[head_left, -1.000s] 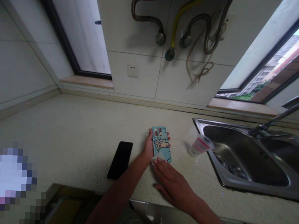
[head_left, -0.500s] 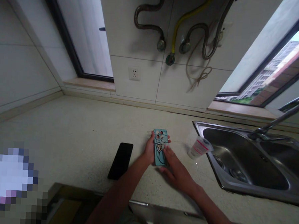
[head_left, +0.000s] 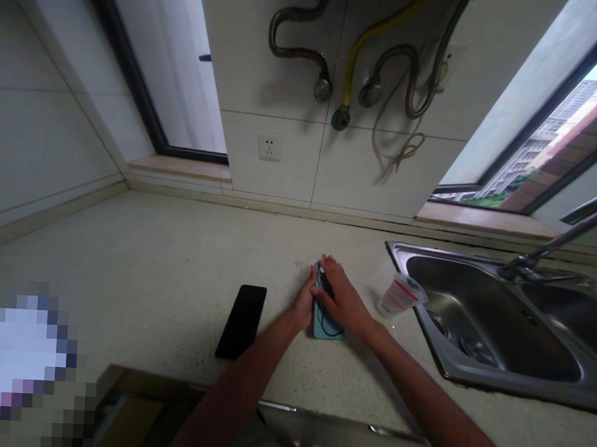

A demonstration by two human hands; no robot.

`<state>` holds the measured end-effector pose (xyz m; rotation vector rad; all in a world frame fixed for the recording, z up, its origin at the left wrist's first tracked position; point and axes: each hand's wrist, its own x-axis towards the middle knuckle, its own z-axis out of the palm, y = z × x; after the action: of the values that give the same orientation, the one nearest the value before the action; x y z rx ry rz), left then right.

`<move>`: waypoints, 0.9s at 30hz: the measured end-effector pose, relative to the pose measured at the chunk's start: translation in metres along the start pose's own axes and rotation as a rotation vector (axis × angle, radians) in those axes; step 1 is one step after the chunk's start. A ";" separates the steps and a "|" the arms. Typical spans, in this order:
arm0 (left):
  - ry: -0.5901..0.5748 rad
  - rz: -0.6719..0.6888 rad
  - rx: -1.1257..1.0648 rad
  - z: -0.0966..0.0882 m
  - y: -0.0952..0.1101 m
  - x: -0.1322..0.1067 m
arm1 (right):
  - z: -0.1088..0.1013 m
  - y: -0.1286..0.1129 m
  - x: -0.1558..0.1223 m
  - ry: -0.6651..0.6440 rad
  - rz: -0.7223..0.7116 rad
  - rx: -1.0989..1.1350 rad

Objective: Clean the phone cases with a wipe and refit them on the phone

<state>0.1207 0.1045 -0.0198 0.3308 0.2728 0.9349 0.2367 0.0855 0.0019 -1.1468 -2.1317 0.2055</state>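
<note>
"How are the hands?"

"Left hand curls against the edge of the teal phone case; right hand lies half-closed over it, apparently gripping."

"Where's the case?"

"On the countertop, between a black smartphone and a plastic cup, near the steel sink. The cup's red label is unreadable."

The head-worn camera looks forward and down at the person's left hand and right hand, close above the speckled cream stone bench. It faces the white tiled wall behind the bench. The stainless steel double sink sits at right, and dark-framed windows show at upper left and upper right.
</note>
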 end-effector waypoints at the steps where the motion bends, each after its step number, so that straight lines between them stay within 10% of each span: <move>1: -0.024 -0.002 -0.004 -0.001 0.000 0.000 | 0.001 -0.003 0.002 0.007 -0.009 -0.013; 27: 0.156 -0.030 -0.031 -0.008 0.019 -0.004 | -0.008 -0.054 -0.080 -0.250 -0.337 -0.045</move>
<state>0.1016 0.1132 -0.0196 0.2247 0.4042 0.9360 0.2351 -0.0108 -0.0092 -0.8014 -2.5239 0.1531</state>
